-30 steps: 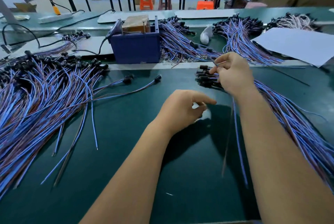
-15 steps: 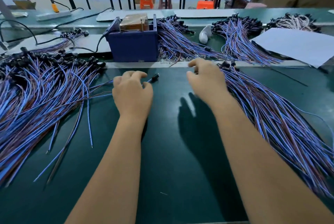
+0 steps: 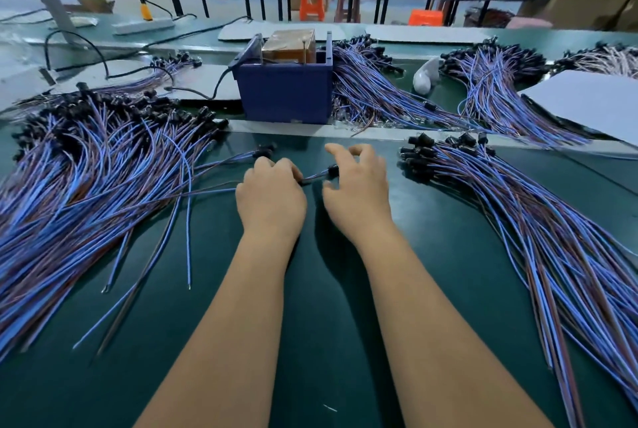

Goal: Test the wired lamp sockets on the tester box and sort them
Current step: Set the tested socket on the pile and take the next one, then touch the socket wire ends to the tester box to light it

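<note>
Table: you are leaning both bare arms over a dark green table (image 3: 207, 376).
Your left hand: your left hand (image 3: 271, 198) is sitting knuckles up in the middle of the table. Its fingers are curling round the wires of one socket, right at the hand's far right edge.
Socket in your hand: the wired socket (image 3: 332, 171) is sticking out to the right from your left hand. Its little black head is lying just by your right hand. You cannot tell if they are touching.
Your right hand: your right hand (image 3: 357, 191) is sitting just beside the left one. Its thumb and fingers are loosely bent and spreading apart. It is holding nothing that you can see.
Loose socket: one more loose socket (image 3: 264, 150) is lying just past your left hand.
Left pile: a big left pile (image 3: 86, 186) of blue and brown wires is fanning out on your left, black heads at the far end.
Right pile: a right pile (image 3: 518, 220) is running down your right side, heads near the middle strip.
Tester box: the blue tester box (image 3: 284, 92) is standing past a pale strip, straight ahead. A brown block is sitting in it, and a black cord is going out to the left.
Far piles: more far bundles (image 3: 490, 89) are lying behind and to the right of the box, near a white sheet (image 3: 587, 103).
</note>
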Tool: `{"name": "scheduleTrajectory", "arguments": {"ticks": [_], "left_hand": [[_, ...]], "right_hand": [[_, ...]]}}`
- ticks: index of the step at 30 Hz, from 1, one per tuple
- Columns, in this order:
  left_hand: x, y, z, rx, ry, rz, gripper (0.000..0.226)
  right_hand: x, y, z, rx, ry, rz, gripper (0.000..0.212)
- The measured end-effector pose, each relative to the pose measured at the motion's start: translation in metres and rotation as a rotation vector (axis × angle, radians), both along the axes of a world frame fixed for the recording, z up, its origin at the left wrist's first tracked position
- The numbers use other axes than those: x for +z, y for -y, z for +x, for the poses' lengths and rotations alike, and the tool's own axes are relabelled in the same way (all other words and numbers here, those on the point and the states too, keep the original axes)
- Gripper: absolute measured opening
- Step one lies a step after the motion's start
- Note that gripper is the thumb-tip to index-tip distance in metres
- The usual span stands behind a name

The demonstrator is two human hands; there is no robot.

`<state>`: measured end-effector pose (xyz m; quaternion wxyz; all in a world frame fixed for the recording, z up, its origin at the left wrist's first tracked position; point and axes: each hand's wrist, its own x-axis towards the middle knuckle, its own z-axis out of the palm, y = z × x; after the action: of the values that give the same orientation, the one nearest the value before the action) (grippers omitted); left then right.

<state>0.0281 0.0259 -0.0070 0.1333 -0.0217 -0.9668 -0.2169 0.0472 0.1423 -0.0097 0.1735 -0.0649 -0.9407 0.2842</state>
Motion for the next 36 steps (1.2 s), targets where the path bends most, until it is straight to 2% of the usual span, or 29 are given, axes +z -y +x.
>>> {"name": "scheduleTrajectory", "arguments": {"ticks": [3,6,8,10,13,15,17,20,23,26,29,32,36], "left_hand": [[-0.003,0.0,-0.003,-0.042,-0.076,0.04,0.028],[-0.002,-0.003,-0.005,-0.104,-0.205,0.24,0.028],[0.002,-0.006,-0.005,-0.147,-0.282,0.401,0.025],[0.006,-0.009,-0.004,-0.165,-0.328,0.575,0.023],[0.011,-0.009,-0.001,-0.07,-0.316,0.827,0.025],[0.011,-0.007,-0.004,-0.005,-0.204,1.012,0.024],[0.01,-0.005,-0.008,-0.007,-0.043,1.143,0.024],[0.012,-0.004,-0.011,-0.066,0.055,1.216,0.031],[0.015,0.0,-0.013,-0.093,0.043,1.37,0.032],[0.016,0.006,-0.015,-0.049,0.043,1.42,0.026],[0.02,0.006,-0.013,-0.092,0.174,1.471,0.027],[0.021,0.002,-0.008,-0.23,0.323,1.337,0.026],[0.02,0.0,-0.003,-0.359,0.311,1.133,0.028]], "right_hand": [[-0.002,0.002,0.0,-0.05,-0.023,0.257,0.035],[-0.001,0.005,0.002,-0.032,-0.059,0.405,0.026],[0.002,0.006,0.003,-0.028,-0.087,0.414,0.025],[0.004,0.006,0.005,-0.016,-0.1,0.228,0.025],[0.008,0.006,0.01,-0.028,-0.087,-0.244,0.023],[0.011,0.007,0.011,-0.025,-0.083,-0.499,0.016],[0.015,0.011,0.011,0.027,-0.078,-0.697,0.017],[0.016,0.02,0.011,0.198,-0.003,-0.854,0.023],[0.014,0.025,0.013,0.342,0.122,-0.815,0.024],[0.015,0.022,0.015,0.383,0.176,-0.757,0.019],[0.017,0.02,0.016,0.381,0.152,-0.803,0.018],[0.016,0.019,0.015,0.313,0.006,-0.755,0.02],[0.017,0.014,0.014,0.214,-0.117,-0.715,0.022]]}}
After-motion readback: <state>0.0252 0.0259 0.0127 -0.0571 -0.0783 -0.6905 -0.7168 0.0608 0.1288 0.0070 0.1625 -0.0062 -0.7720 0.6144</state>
